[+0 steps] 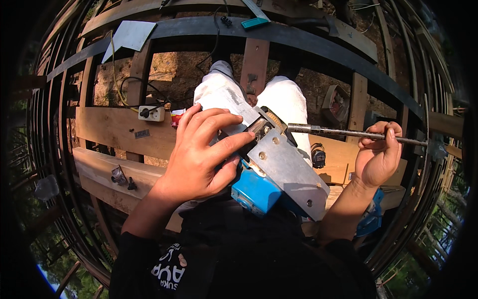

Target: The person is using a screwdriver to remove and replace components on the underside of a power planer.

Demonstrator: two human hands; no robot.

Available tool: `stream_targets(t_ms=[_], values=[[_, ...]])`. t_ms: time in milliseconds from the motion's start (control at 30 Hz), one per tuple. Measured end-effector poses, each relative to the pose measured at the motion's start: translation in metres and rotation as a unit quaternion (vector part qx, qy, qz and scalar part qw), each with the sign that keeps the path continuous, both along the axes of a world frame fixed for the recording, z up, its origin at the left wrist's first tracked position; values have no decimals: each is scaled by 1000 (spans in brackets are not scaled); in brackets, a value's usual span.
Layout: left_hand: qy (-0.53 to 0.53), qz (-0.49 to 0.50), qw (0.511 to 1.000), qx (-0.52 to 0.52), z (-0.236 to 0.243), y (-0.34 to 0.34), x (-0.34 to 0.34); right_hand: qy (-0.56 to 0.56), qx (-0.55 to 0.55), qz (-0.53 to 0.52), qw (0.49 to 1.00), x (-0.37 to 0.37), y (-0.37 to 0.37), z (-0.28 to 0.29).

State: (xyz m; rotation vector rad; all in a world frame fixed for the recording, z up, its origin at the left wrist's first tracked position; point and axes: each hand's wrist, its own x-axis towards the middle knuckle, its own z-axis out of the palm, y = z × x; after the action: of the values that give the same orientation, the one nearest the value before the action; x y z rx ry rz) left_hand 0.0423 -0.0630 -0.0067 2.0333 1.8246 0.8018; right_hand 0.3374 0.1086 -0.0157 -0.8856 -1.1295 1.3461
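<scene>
A blue electric planer (256, 192) lies upside down across my lap, its grey metal sole (294, 172) facing up. My left hand (199, 154) grips the planer's side, fingertips close to the metal parts at the cutter opening. In my right hand (381, 154) is a long, thin metal rod (348, 133), pinched near its outer end between thumb and fingers. The rod runs level to the left. Its thicker end lies close to the planer's cutter area; whether it touches there I cannot tell.
Wooden planks (124, 132) and a dark beam (318, 42) surround my legs. A white socket block (151, 113) with cables and a red packet (177, 117) lie left. Right are a tape measure (318, 155) and cardboard box (334, 103). A try square (255, 23) lies ahead.
</scene>
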Motion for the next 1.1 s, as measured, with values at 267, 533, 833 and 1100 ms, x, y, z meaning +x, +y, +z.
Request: stream_targets(t_ms=[267,533,833,1100], values=[[-25,5,1000,-2,-1,-3,1,4,-4,11,1000,-3,2,1],[-36,-10,999,-1,-1,-1,0,0,-4,14,1000,-6,1,3],[16,6,1000,24,-2,0,-1,-4,-8,14,1000,-9,0,4],[80,-16,996,36,6,5,-6,-27,0,31,999,-9,-1,10]])
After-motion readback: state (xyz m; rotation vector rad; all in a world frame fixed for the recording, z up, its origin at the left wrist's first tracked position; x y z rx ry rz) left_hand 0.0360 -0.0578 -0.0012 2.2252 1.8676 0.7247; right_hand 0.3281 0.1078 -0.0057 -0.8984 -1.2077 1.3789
